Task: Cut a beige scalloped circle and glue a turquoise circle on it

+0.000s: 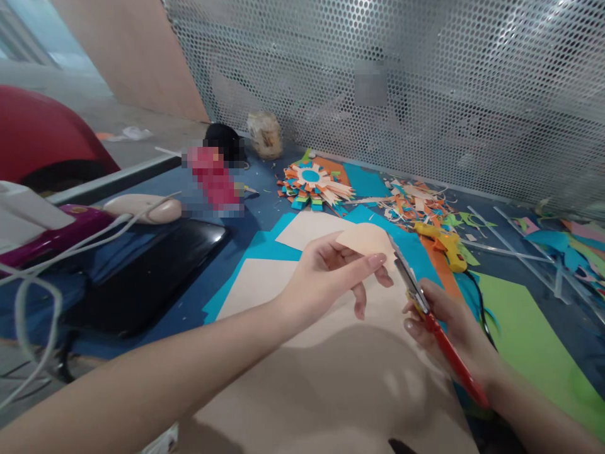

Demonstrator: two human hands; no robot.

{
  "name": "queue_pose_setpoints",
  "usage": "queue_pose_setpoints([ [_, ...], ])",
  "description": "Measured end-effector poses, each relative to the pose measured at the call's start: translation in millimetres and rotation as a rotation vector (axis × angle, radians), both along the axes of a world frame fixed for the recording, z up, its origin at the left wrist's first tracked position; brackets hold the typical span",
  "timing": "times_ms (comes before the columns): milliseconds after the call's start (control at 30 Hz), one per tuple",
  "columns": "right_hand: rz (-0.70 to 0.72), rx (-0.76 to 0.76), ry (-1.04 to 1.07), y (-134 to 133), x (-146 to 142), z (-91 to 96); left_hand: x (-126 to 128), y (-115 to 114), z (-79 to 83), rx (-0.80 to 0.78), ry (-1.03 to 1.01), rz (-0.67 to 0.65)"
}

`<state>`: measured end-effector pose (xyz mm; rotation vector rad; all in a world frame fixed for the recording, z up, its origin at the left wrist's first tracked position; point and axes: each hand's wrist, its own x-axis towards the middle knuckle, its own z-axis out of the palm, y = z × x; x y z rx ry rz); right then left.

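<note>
Across the far side we see a perforated metal screen (302, 38), and in front of it the blue desk (261, 214). A red chair (42, 126) stands at the far left. In the near middle we have a large pale sheet (302, 403), with blue paper (259, 247) showing past its left and far edges. A green sheet (534, 328) lies on the right, and a flat black device (151, 277) on the left, with white cables (59, 302) just beside it.

Over the sheets, our left hand (326, 271) has its thumb and fingers clamped on a pale piece (363, 238) of paper, held raised above the middle with its rounded side up. Our right hand (449, 321) has its fingers closed around the red-handled scissors (418, 296), whose blades point left and away from us and reach the right edge of the piece. We cannot tell how far apart the blades are.

Beyond the hands lies a fringed paper flower (311, 176) with a blue centre, and to its right a heap of coloured scraps (416, 198). A yellow glue gun (454, 252) rests beyond our right hand, near some clear sticks (522, 234) farther right. At the far left of the flower we see a roll (265, 135).
</note>
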<state>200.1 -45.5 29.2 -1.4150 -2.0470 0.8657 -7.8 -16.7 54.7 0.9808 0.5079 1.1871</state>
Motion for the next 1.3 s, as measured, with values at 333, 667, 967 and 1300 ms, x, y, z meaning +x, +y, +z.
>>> queue_pose_setpoints([
  [333, 0.010, -0.007, -0.080, -1, -6, 9.9, 3, -3, 1.1, 0.027, 0.005, -0.045],
  [667, 0.034, 0.147, -0.122, -4, 2, -4.1, 1, -2, -3.3, 0.029, 0.065, -0.088],
  [967, 0.012, 0.257, -0.175, -4, 2, -10.4, 2, -2, -4.9, 0.050, 0.028, -0.139],
  [1300, -0.070, 0.292, -0.168, -5, 3, -16.2, 4, -2, -3.2, 0.085, -0.017, -0.194],
])
